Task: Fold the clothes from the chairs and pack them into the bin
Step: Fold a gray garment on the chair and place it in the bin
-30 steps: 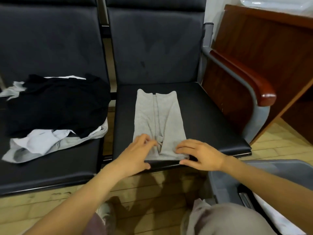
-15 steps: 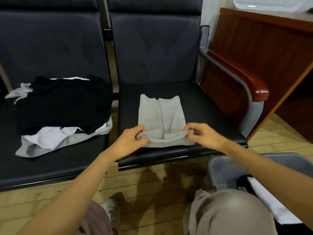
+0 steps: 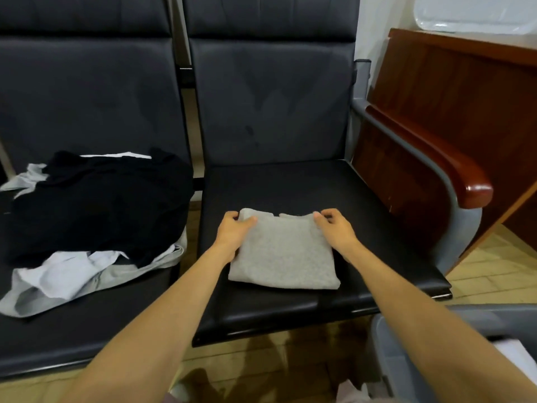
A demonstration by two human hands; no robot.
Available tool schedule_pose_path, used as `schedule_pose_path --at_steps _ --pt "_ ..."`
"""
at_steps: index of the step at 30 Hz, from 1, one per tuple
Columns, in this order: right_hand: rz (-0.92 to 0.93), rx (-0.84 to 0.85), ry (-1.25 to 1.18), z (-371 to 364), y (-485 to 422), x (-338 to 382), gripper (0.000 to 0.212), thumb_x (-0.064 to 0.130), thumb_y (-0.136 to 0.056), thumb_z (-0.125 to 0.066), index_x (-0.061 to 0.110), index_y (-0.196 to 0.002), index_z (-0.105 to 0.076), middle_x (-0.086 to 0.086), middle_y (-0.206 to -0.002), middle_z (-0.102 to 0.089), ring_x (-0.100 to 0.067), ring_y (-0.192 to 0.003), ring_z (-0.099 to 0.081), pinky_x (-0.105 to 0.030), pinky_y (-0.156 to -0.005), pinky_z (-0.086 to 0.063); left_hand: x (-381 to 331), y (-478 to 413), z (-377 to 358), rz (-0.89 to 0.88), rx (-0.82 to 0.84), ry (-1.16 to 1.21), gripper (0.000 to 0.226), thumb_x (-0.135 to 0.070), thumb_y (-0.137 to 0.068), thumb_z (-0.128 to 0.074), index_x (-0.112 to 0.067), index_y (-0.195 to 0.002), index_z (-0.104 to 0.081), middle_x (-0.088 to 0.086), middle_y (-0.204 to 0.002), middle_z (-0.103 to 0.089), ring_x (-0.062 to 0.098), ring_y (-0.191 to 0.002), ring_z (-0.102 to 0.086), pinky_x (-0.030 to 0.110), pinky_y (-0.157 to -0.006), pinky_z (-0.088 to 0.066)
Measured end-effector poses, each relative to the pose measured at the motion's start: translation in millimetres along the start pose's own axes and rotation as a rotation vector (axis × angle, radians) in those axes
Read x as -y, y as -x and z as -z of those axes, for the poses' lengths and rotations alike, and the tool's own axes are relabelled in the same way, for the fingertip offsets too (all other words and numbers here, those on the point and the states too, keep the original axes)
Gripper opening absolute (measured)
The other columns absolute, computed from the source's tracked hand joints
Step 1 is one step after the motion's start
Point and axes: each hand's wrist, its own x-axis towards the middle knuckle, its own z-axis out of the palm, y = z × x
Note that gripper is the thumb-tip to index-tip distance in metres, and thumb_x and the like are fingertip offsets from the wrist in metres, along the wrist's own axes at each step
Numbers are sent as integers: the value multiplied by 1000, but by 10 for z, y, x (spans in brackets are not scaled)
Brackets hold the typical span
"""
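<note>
Gripping the far corners of a folded grey garment [image 3: 283, 257] on the chair seat [image 3: 319, 193] with left hand [image 3: 234, 234] and right hand [image 3: 334, 231], apart.

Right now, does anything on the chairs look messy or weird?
Yes: the clothes pile on the left chair is a crumpled heap, black over white and grey. The grey garment on the right chair lies neatly folded.
</note>
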Motion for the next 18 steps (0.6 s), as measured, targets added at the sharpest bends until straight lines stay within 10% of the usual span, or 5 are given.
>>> schedule_pose_path --at_steps 6,11,18 --pt "182 44 100 85 34 64 47 22 -96 -54 22 -141 -38 -3 -119 -53 -13 -99 -49 -26 -81 -39 122 -26 71 -284 96 -176 69 -14 -89 -63 -47 -141 -32 3 -138 -51 22 -125 -50 49 -104 -43" --pt "293 -51 -23 182 -83 416 39 21 -99 -50 23 -137 -42 2 -125 -50 -14 -113 -49 -28 -90 -40 -218 -78 118 -449 32 -105 47 -9 -95 -52 -31 -137 -49 -7 -141 -48 15 -129 -45 39 -110 -38" --pt "148 -72 426 -119 -140 25 46 32 -99 -45 14 -140 -35 -12 -139 -39 -30 -116 -52 -38 -87 -44 11 -47 -41 -366 -33 -680 50 -18 -99 -49 -16 -146 -33 13 -146 -28 26 -126 -42 24 -96 -35"
